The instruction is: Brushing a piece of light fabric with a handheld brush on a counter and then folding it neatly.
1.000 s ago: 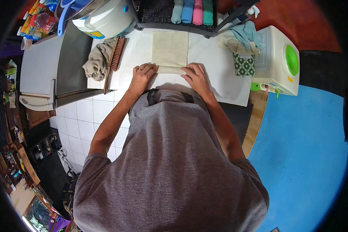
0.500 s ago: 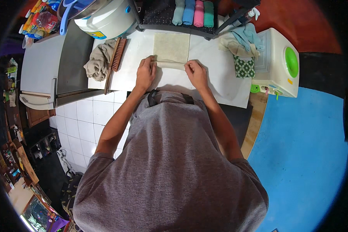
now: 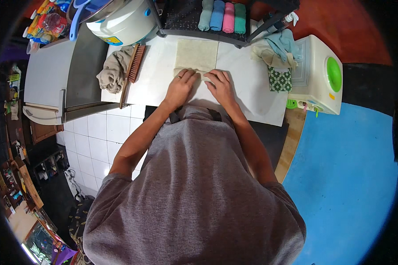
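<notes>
A cream cloth [image 3: 197,54] lies on the white tabletop in front of me, its far part flat and its near edge turned into a narrow roll. My left hand [image 3: 179,89] is over the left and middle part of that roll, fingers bent down onto it. At the roll's right end is my right hand [image 3: 221,88], its fingers curled over the cloth. Both hands are close together, and their fingers cover most of the roll.
A black rack [image 3: 185,30] behind the cloth holds several rolled cloths [image 3: 216,17]. A brown brush [image 3: 135,64] and crumpled beige cloth [image 3: 115,70] lie left. On the right, loose cloths [image 3: 282,46] and a green patterned cloth [image 3: 280,79] lie beside a cream-and-green appliance [image 3: 316,75].
My hands have moved inward along the roll from its two ends, the left one rightward and the right one slightly left. Their fingers now cover more of the roll.
</notes>
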A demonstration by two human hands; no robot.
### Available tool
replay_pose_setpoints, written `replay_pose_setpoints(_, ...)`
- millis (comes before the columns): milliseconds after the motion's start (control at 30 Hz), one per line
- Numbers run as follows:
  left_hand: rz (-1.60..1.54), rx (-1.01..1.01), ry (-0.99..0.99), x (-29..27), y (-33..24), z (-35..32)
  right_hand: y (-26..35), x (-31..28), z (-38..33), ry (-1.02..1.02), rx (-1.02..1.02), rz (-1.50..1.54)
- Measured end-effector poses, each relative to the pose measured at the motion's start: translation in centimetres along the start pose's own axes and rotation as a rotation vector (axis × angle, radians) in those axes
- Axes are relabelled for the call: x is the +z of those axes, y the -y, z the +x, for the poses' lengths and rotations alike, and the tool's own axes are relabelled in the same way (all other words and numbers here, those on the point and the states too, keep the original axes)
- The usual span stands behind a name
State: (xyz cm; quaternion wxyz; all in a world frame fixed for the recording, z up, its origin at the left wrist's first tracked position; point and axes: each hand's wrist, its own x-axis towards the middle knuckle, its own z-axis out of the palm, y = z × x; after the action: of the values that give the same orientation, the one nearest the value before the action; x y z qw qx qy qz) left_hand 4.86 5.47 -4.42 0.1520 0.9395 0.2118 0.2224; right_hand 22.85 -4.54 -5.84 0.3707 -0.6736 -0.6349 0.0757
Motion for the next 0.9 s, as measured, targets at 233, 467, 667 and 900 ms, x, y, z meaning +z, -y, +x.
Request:
replay_pose_setpoints(233, 0.082, -0.058, -0.028, 2.3, 1.1, 0.8, -0.2, 0.5, 0.7, -0.012, 0.043, -0.051)
replay_pose_setpoints(467, 0.076, -0.076, 0.024, 2.5, 1.6, 0.6, -0.1, 1.0, 0.1, 0.033, 0.121, -0.023)
replay_pose_setpoints(667, 0.067, -0.122, 0.103, 2.0, 0.4, -0.7, 0.7, 1.2, -1.4, -0.013, 0.206, 0.065)
replay_pose_setpoints(900, 0.041, 0.028, 0.050, 0.9, -0.5, 0.9, 0.8, 1.3, -0.2, -0.120, 0.250, -0.058)
